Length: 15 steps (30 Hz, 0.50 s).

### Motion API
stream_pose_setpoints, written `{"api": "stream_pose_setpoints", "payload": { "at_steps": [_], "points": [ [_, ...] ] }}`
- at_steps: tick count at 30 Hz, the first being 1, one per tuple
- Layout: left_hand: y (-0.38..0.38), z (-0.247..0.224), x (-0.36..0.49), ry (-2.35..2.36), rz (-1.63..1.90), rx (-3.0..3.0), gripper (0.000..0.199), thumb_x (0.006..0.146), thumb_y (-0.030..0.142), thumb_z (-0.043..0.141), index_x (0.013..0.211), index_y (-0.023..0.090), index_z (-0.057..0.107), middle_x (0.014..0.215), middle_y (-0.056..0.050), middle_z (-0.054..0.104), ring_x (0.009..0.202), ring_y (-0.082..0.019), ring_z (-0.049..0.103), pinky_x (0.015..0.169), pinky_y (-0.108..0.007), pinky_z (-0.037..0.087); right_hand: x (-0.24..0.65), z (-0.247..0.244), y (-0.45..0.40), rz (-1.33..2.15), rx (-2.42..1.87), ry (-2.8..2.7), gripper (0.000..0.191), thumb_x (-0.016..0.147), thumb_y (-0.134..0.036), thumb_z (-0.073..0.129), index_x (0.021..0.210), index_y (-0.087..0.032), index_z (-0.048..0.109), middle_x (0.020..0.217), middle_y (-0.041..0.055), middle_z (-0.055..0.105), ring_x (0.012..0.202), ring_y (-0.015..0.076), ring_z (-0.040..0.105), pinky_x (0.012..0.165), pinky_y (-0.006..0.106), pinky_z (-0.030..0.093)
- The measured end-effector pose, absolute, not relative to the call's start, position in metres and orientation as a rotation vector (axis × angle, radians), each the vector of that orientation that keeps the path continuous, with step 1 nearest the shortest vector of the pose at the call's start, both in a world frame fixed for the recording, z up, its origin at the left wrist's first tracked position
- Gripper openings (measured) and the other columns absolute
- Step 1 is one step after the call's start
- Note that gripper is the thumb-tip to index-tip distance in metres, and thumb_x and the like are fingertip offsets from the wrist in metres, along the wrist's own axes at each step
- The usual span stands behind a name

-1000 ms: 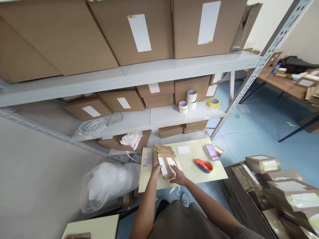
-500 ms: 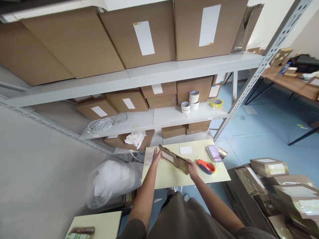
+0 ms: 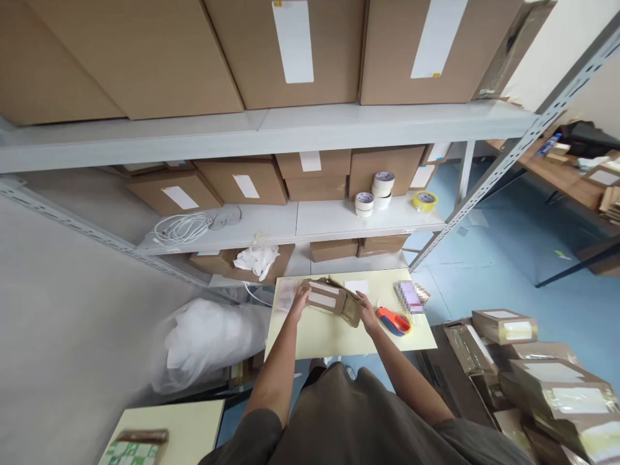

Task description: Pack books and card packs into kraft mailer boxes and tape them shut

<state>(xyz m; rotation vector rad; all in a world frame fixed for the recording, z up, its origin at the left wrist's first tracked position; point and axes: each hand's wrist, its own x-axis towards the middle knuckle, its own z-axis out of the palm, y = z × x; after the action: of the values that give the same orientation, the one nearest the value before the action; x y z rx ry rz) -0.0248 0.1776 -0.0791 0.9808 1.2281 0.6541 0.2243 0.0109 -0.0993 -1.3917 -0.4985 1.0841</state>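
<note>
A small brown cardboard package [image 3: 334,299] with white labels and a flap of brown tape or wrap is held over the pale yellow table [image 3: 310,342]. My left hand [image 3: 301,298] grips its left end, and my right hand [image 3: 367,311] grips the wrapped right end. Just right of my right hand lies a red and blue tape dispenser [image 3: 394,321] with yellow tape. Behind the package is a white paper [image 3: 357,286]. A purple item [image 3: 411,296], partly pixelated, lies at the table's right side.
Metal shelves [image 3: 310,132] with large cartons stand ahead, holding white tape rolls [image 3: 382,185], a yellow roll [image 3: 425,201] and a coiled white cable [image 3: 183,230]. A filled plastic bag [image 3: 208,342] is at left. Several taped boxes [image 3: 557,387] are piled at right.
The package has turned so that more of its labelled face shows, with both hands still on it. The view has shifted, and the upper shelf appears closer.
</note>
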Motion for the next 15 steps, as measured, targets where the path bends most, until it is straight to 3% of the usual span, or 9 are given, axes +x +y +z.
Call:
{"api": "stream_pose_setpoints", "payload": {
  "at_steps": [4, 8, 12, 15],
  "points": [
    [0.176, -0.077, -0.046, 1.281, 0.614, 1.013, 0.063, 0.074, 0.067, 0.082, 0.116, 0.024, 0.064, 0.131, -0.014, 0.071, 0.125, -0.031, 0.066, 0.104, -0.042, 0.053, 0.233, -0.099, 0.021, 1.104, -1.355, -0.515, 0.070, 0.065, -0.031, 0.069, 0.135, -0.027, 0.068, 0.139, 0.0109, 0.070, 0.128, 0.0351, 0.063, 0.106, 0.049, 0.052],
    [0.169, -0.078, -0.052, 1.475, 0.551, 0.965, 0.059, 0.078, 0.075, 0.072, 0.107, 0.025, 0.064, 0.131, -0.011, 0.070, 0.126, -0.031, 0.064, 0.097, -0.041, 0.054, 0.235, -0.096, 0.030, 1.076, -1.348, -0.578, 0.064, 0.071, -0.039, 0.067, 0.134, -0.027, 0.070, 0.140, 0.0122, 0.070, 0.135, 0.0362, 0.058, 0.111, 0.051, 0.046],
    [0.154, -0.080, -0.046, 1.542, 0.628, 0.935, 0.059, 0.080, 0.070, 0.072, 0.120, 0.029, 0.061, 0.142, -0.009, 0.065, 0.130, -0.029, 0.061, 0.092, -0.038, 0.054, 0.223, -0.097, 0.041, 0.997, -1.514, -0.561, 0.063, 0.076, -0.048, 0.071, 0.136, -0.027, 0.068, 0.141, 0.0125, 0.068, 0.136, 0.0342, 0.056, 0.115, 0.048, 0.042],
    [0.146, -0.081, -0.045, 1.527, 0.668, 0.952, 0.071, 0.076, 0.064, 0.079, 0.133, 0.027, 0.057, 0.146, -0.012, 0.064, 0.132, -0.030, 0.061, 0.096, -0.040, 0.053, 0.218, -0.101, 0.050, 0.933, -1.600, -0.482, 0.070, 0.076, -0.052, 0.073, 0.140, -0.025, 0.065, 0.135, 0.0113, 0.069, 0.130, 0.0318, 0.058, 0.113, 0.044, 0.045]
  ]
}}
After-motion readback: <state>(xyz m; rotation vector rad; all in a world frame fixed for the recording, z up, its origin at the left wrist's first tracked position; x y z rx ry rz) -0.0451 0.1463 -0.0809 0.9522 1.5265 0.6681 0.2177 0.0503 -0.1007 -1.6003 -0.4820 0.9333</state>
